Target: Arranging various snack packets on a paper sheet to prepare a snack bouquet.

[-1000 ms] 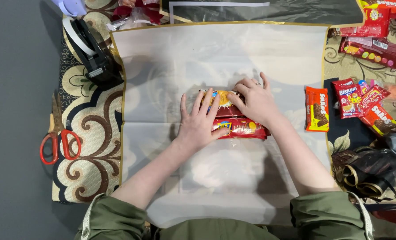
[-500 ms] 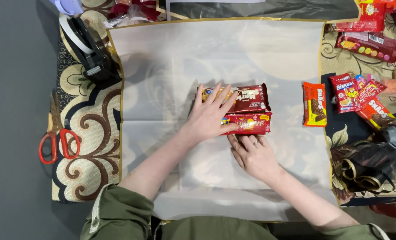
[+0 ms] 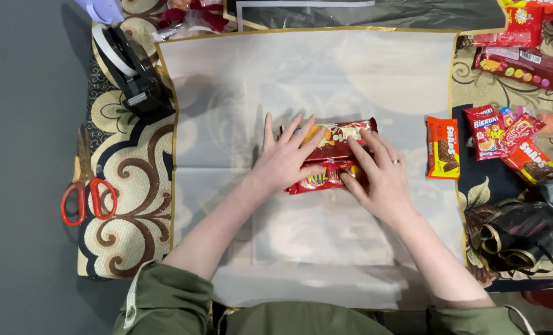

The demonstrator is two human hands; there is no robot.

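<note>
Red snack packets (image 3: 332,155) stacked on translucent wrapping sheet (image 3: 301,74), pressed flat beneath left hand (image 3: 286,158) and right hand (image 3: 382,180), both released, fingers spread.

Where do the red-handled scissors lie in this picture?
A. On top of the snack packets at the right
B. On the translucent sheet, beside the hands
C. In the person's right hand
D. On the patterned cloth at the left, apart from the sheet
D: the scissors lie on the patterned cloth, left of the translucent sheet, and neither hand touches them.
</note>
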